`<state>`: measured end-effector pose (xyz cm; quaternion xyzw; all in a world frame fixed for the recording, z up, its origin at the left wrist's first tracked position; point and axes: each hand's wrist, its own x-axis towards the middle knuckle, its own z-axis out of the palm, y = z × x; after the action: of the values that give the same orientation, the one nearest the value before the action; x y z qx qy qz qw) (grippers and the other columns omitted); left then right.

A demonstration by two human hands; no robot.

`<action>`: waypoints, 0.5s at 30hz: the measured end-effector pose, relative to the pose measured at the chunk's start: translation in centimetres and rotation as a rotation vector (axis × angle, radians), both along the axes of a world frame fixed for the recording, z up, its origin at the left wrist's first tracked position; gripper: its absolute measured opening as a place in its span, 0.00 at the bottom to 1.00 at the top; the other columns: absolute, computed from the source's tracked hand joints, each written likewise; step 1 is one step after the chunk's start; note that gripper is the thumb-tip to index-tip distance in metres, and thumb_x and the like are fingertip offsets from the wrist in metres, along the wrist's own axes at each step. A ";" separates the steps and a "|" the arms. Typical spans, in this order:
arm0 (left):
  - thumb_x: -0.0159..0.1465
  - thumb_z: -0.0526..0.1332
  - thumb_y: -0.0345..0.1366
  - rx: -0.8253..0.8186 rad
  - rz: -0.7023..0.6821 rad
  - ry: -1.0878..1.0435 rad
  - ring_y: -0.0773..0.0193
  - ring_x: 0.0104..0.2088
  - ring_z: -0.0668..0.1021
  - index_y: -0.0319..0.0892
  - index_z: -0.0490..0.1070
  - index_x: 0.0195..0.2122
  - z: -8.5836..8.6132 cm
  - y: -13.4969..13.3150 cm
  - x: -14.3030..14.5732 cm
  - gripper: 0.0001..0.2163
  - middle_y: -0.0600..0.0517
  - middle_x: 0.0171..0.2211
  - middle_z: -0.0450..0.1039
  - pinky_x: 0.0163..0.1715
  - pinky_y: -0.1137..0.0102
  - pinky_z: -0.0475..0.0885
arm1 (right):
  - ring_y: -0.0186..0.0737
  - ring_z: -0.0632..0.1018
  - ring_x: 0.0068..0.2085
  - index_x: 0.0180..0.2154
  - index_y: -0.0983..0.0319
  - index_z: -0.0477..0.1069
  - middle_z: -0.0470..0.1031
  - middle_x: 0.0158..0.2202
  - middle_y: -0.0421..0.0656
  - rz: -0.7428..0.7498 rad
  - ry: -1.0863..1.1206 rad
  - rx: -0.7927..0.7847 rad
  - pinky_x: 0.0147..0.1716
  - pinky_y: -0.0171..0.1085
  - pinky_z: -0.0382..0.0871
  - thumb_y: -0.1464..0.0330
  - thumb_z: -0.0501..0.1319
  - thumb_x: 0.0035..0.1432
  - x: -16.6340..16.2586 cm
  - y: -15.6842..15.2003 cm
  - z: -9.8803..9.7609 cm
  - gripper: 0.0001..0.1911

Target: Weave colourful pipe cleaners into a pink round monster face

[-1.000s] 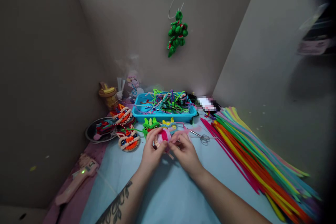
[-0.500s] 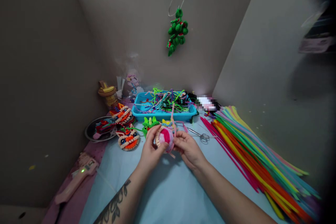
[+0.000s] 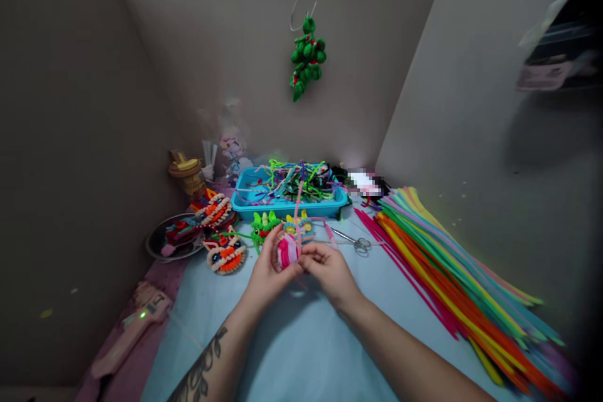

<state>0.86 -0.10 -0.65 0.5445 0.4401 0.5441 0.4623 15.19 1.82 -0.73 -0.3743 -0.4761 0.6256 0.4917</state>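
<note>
Both my hands meet over the light blue table (image 3: 292, 339). My left hand (image 3: 267, 271) is closed around a small round pink pipe-cleaner piece (image 3: 285, 251) with a cream fuzzy edge. My right hand (image 3: 327, 269) pinches the same piece from the right. A light pink pipe cleaner (image 3: 298, 210) sticks up from it, and another pink strand (image 3: 327, 229) trails right. Just behind lie a green pipe-cleaner figure (image 3: 262, 225) and a blue-yellow one (image 3: 301, 225).
A blue tray (image 3: 287, 204) of mixed pipe cleaners stands at the back. Small scissors (image 3: 357, 242) lie right of my hands. A fan of long coloured pipe cleaners (image 3: 452, 276) covers the right. Left: orange-white figures (image 3: 226, 254), a metal bowl (image 3: 164, 242), a pink glue gun (image 3: 129, 333). A green ornament (image 3: 306, 56) hangs above.
I have turned the pink piece in my hands, and the light pink pipe cleaner now stands upright from it. The view has shifted slightly left.
</note>
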 end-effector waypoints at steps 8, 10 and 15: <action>0.48 0.71 0.36 0.117 0.065 0.240 0.48 0.55 0.69 0.42 0.65 0.54 -0.7 0.1 -0.1 0.32 0.42 0.54 0.66 0.55 0.54 0.64 | 0.34 0.72 0.28 0.33 0.60 0.67 0.71 0.27 0.38 0.021 0.061 0.044 0.26 0.32 0.65 0.63 0.67 0.45 -0.2 0.1 -0.6 0.14; 0.48 0.70 0.35 0.151 0.081 0.312 0.49 0.54 0.69 0.43 0.65 0.53 -0.5 0.0 -0.1 0.30 0.42 0.53 0.66 0.55 0.54 0.63 | 0.36 0.74 0.31 0.41 0.58 0.64 0.72 0.33 0.40 -0.012 0.123 0.059 0.28 0.33 0.67 0.64 0.67 0.45 0.0 0.2 -0.7 0.21; 0.48 0.69 0.33 0.225 0.115 0.443 0.51 0.52 0.70 0.45 0.67 0.51 0.0 -0.1 -0.2 0.27 0.45 0.50 0.68 0.53 0.55 0.64 | 0.41 0.74 0.40 0.42 0.58 0.66 0.70 0.42 0.44 0.049 0.069 0.175 0.32 0.36 0.70 0.62 0.67 0.45 0.7 0.7 -0.6 0.21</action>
<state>0.69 -0.23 -0.65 0.6726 0.4977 0.4824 0.2592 15.85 2.49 -1.32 -0.2966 -0.5206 0.6060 0.5233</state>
